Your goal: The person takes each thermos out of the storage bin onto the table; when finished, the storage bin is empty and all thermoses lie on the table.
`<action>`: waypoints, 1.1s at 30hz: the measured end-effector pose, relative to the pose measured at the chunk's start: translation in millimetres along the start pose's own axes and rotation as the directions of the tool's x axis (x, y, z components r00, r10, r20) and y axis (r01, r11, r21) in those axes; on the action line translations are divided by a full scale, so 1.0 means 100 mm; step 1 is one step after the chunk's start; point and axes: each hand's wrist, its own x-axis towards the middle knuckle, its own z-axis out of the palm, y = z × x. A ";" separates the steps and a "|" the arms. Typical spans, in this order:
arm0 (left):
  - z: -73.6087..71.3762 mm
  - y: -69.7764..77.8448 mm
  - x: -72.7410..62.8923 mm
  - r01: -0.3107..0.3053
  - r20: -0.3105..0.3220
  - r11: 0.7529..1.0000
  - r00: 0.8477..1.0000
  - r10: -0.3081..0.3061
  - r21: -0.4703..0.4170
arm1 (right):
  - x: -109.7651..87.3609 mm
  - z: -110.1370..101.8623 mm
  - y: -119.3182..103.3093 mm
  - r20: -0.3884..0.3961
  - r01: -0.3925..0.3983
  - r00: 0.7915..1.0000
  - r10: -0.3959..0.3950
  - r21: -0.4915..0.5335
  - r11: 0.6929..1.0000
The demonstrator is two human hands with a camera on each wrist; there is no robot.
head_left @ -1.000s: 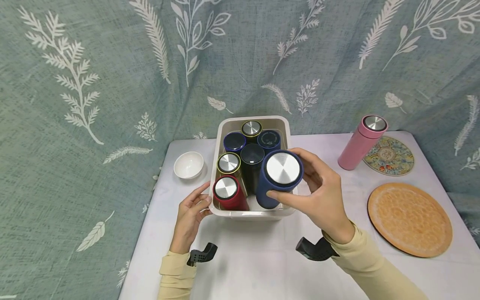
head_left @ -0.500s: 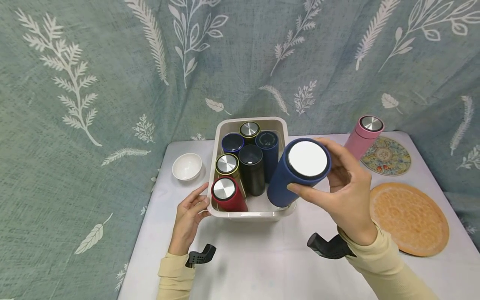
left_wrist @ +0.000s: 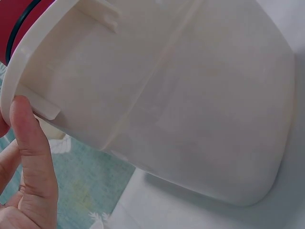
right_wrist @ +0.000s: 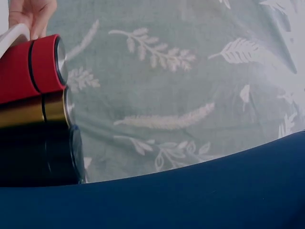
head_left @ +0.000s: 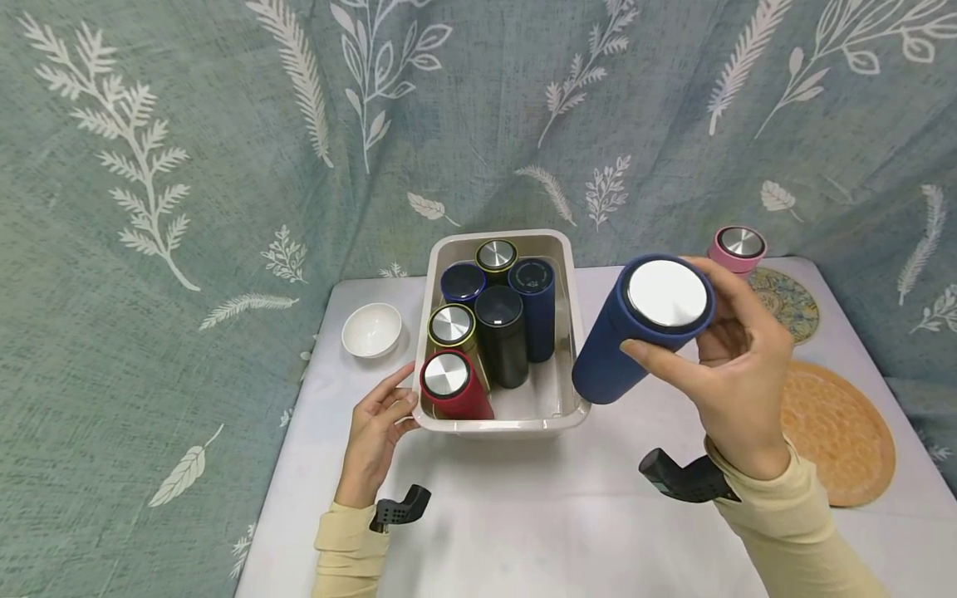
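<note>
White bowl [head_left: 372,330] sat on the worktop [head_left: 508,507], 9 o'clock from the tub [head_left: 503,426]. Left grip [head_left: 376,430] held the tub's edge at 8; red flask [head_left: 465,404] stood inside at 7. Right grip [head_left: 740,378] grasped the large blue flask [head_left: 619,361], tilted, at 3; pink flask [head_left: 736,261] at 2.

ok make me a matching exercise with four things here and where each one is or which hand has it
1. red bottle
2. blue bottle with the silver lid
3. white bowl
4. pale tub

A. on the table, left of the tub in the head view
B. gripped at its rim by the left hand
C. inside the tub, at its near left corner
D. held in the right hand

Pairs: 1-C, 2-D, 3-A, 4-B
</note>
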 end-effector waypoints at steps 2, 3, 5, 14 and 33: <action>0.00 0.00 0.00 0.002 0.001 1.000 1.000 -0.002 -0.001 | 0.00 -0.03 0.02 -0.017 -0.003 1.000 0.003 -0.005 1.000; 0.00 0.00 0.00 0.003 0.001 1.000 1.000 -0.003 -0.001 | 0.01 -0.05 0.03 -0.027 -0.004 1.000 0.004 -0.007 1.000; 0.00 0.00 0.01 0.004 0.001 1.000 1.000 -0.004 -0.003 | 0.02 -0.08 0.04 -0.047 0.000 0.999 0.000 -0.010 1.000; 0.00 0.00 0.00 0.010 0.000 1.000 1.000 -0.010 -0.003 | 0.03 -0.27 0.14 -0.145 -0.015 0.989 0.009 -0.040 0.999; 0.00 0.00 -0.01 0.001 0.001 1.000 1.000 -0.001 0.001 | -0.10 -0.71 0.64 -0.289 -0.233 0.947 0.138 -0.326 0.916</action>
